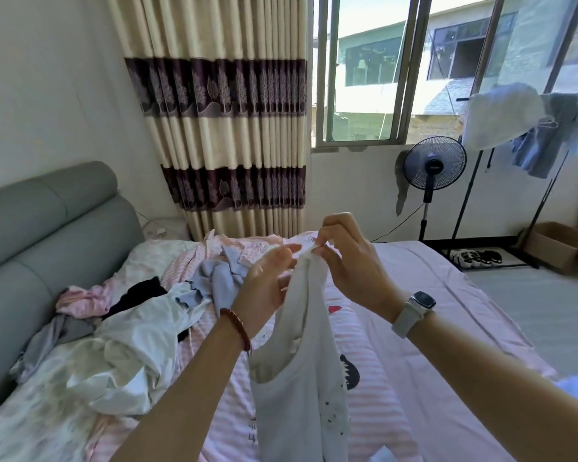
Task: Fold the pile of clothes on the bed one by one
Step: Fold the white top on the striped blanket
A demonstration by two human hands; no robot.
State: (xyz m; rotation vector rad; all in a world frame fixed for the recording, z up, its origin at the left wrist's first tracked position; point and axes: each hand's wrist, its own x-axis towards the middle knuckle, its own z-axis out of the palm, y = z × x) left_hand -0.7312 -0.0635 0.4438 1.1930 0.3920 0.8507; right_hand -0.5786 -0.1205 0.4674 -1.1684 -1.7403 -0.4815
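A white sleeveless garment (301,378) hangs in the air above the bed, held up by its top edge. My right hand (347,261) pinches that top edge between thumb and fingertips. My left hand (264,281) grips the cloth just below and to the left, fingers partly straight along it. The pile of clothes (131,311) lies on the left half of the bed: white, light blue, pink, black and grey pieces, all crumpled.
The bed (431,295) has a pink striped cover with printed figures. A grey padded headboard (47,228) stands at the left. A standing fan (432,168), a clothes rack (531,128) with hanging garments and a cardboard box (561,245) stand by the window wall.
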